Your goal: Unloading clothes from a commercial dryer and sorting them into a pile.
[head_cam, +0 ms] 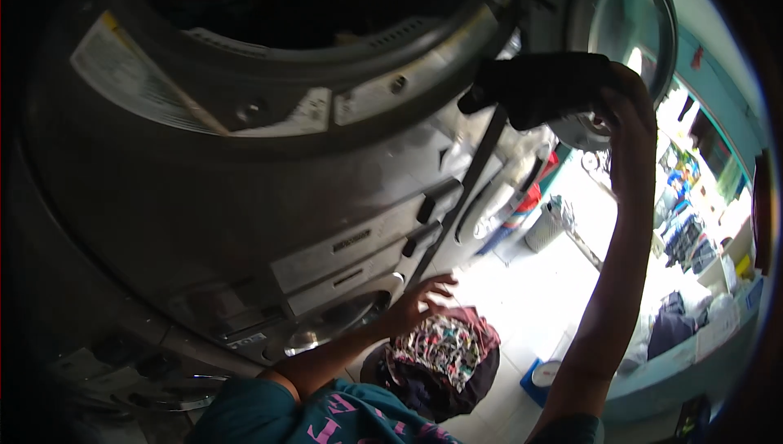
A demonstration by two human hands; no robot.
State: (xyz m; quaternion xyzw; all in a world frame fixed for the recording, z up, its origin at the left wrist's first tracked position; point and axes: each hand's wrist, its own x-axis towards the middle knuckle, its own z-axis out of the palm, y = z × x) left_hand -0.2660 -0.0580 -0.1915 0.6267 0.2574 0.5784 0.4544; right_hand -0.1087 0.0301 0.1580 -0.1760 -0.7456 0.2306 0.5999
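Note:
My right hand (624,101) is raised at the upper right, gripping a dark cloth item (550,86) that hangs in front of the open round door (664,22) of a front-loading machine. Lower down, my left hand (431,297) reaches out with its fingers apart and nothing in it. Below that hand a heap of clothes (437,349), patterned, pink and dark, sits on the tiled floor; what holds it is hidden. The machine's grey front (183,199) fills the left, its round opening above in deep shadow.
A lower machine with a round door (342,321) stands beneath the grey one. Farther off are a light perforated basket (544,230), a blue object with a white round top (541,375), and piled clothes (673,321) behind a low ledge at right.

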